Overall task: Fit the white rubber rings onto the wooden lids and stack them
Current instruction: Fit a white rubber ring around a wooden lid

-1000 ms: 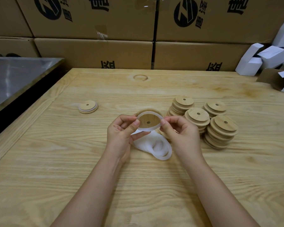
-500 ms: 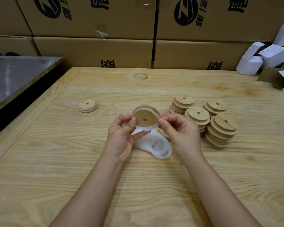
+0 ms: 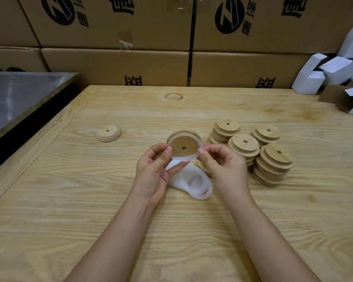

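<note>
Head view: above the tabletop [image 3: 90, 200], a person's left hand [image 3: 153, 171] and right hand [image 3: 222, 167] hold a wooden lid [image 3: 184, 147] tilted toward the camera, fingers of both pinching the white rubber ring [image 3: 183, 159] around its face. Loose rings [image 3: 193, 184] lie piled at 6 o'clock of the lid; lid stacks [image 3: 273, 159] stand at 3 o'clock, and one ringed lid [image 3: 108, 133] lies well apart at 10 o'clock

Soft, even light from above, faint shadows hugging the lid stacks [image 3: 274, 159], dull sheen on the metal surface [image 3: 19, 98] (upper left), cardboard boxes [image 3: 114, 64] bowed by wide-angle distortion, corners slightly soft.
</note>
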`<state>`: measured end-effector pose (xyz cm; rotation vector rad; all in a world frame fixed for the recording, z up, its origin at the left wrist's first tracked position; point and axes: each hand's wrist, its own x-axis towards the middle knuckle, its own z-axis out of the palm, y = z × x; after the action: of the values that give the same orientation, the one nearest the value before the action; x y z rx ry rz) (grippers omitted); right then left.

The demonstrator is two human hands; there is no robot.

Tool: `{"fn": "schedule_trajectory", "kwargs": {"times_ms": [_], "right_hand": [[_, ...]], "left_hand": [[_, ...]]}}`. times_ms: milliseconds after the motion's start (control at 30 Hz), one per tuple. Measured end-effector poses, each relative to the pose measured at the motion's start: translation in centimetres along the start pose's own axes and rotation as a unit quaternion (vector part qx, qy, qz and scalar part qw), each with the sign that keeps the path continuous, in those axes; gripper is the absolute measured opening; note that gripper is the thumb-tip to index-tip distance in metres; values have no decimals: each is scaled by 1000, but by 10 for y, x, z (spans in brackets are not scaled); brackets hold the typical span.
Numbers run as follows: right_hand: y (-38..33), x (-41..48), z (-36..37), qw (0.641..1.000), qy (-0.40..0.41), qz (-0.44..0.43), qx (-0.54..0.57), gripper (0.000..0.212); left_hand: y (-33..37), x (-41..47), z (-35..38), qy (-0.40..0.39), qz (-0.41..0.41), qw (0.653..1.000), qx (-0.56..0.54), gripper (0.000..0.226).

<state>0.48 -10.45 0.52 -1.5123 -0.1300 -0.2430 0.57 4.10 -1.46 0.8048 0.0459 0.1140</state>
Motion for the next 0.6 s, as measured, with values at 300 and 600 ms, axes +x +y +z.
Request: {"fn": "schedule_trajectory", "kwargs": {"times_ms": [300, 600], "right_hand": [[-1, 2, 1, 999, -28, 15, 38, 15], [-5, -3, 1, 999, -15, -20, 32, 23]], "left_hand": [[-1, 3, -1, 34, -46, 997, -44, 10], [1, 4, -3, -33, -56, 997, -33, 33]]}}
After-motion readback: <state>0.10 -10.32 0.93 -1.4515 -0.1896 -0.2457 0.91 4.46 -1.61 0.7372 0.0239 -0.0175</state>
